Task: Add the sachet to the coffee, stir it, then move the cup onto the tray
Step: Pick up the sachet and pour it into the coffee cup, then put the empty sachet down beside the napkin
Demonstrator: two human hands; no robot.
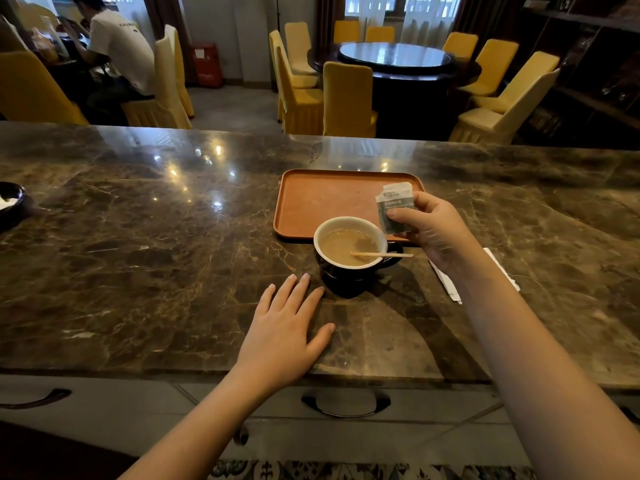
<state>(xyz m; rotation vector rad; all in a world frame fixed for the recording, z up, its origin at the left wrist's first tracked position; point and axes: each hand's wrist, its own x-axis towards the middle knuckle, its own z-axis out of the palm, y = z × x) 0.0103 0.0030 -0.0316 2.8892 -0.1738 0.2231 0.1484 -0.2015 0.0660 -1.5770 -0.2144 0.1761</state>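
Note:
A dark cup [349, 268] with a white inside holds milky coffee and stands on the marble counter just in front of the orange tray [311, 199]. A wooden stir stick [381, 254] rests across the cup's right rim, one end in the coffee. My right hand [433, 230] pinches a grey-and-white sachet [394, 206] upright, above and to the right of the cup. My left hand [287, 327] lies flat on the counter with fingers spread, just left of the cup and not touching it.
A white paper wrapper [446, 282] lies on the counter under my right forearm. A dark dish [10, 199] sits at the far left edge. Beyond the counter are yellow-covered chairs, a round table and a seated person at the back left.

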